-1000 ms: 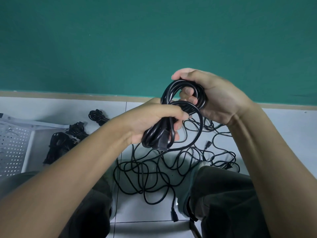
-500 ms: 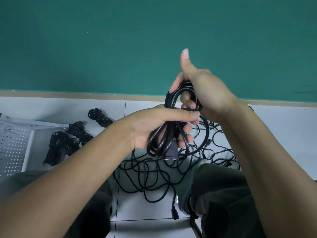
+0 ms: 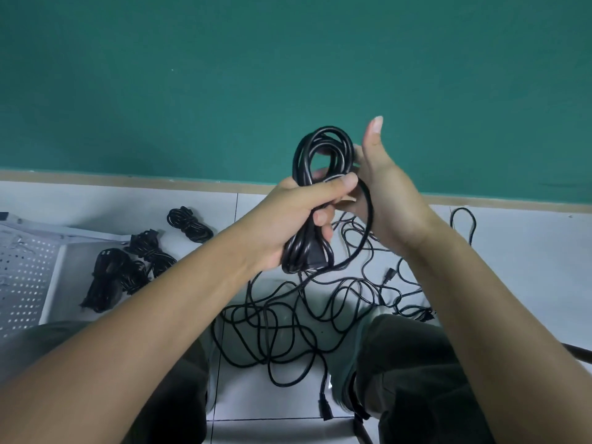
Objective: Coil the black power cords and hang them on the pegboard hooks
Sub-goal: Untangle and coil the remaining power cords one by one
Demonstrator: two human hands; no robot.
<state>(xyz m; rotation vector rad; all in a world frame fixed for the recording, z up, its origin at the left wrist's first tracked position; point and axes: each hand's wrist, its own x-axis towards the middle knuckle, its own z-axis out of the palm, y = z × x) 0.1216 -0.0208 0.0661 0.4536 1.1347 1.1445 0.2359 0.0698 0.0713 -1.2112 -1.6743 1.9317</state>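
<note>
My left hand grips the middle of a coiled black power cord, its loop standing above my fist and its plug end hanging below. My right hand is against the coil's right side with the thumb pointing straight up; a loose strand of the cord runs across its palm, and its fingers are hidden behind the coil. A tangle of loose black cords lies on the white tiled floor between my knees. Three coiled bundles lie at the left. The white pegboard lies flat at the far left.
A green wall with a tan baseboard runs across the back. My knees in dark trousers flank the tangle. A further cord loop lies on the floor at the right.
My right hand let go of the coil's top and opened with the thumb raised, then shifted to the coil's right side. The coil loop now stands free above my left fist.
</note>
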